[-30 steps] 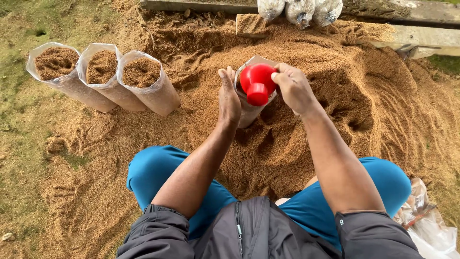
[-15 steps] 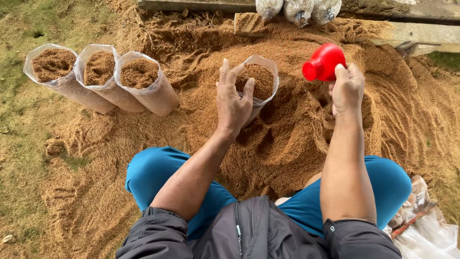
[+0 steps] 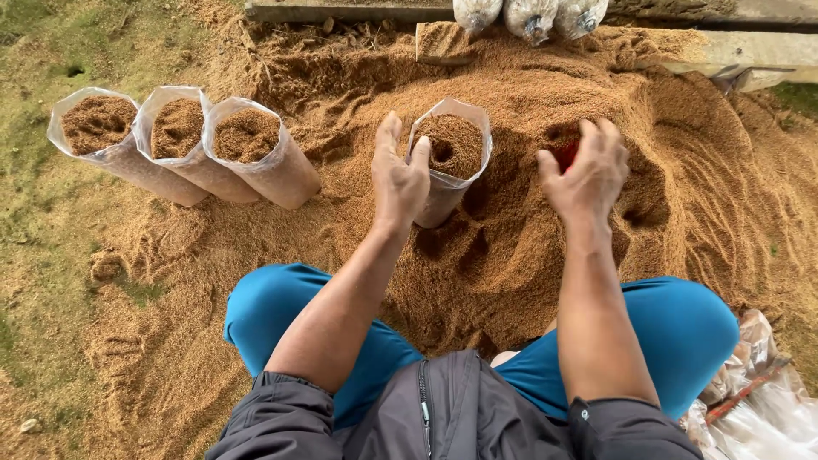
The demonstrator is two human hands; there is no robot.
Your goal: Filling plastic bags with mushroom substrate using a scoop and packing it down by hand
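Observation:
My left hand (image 3: 399, 177) grips the rim of a clear plastic bag (image 3: 452, 162) that stands upright, filled with brown sawdust that has a dent in its top. My right hand (image 3: 588, 175) is pressed down into the sawdust pile (image 3: 528, 247) to the right of the bag, closed around a red cup (image 3: 566, 155) that shows only as a sliver under the fingers. My knees in blue trousers frame the pile's near side.
Three filled clear bags (image 3: 179, 140) lean in a row at the left on the sawdust. Tied bags (image 3: 528, 15) lie at the top by a concrete ledge (image 3: 733, 51). Crumpled empty plastic bags (image 3: 767, 400) sit at the lower right. Grass borders the left.
The red cup was over the bag's mouth, then lifted away to the right. Now my right hand has pushed it down into the pile. My left hand shifted on the bag's rim.

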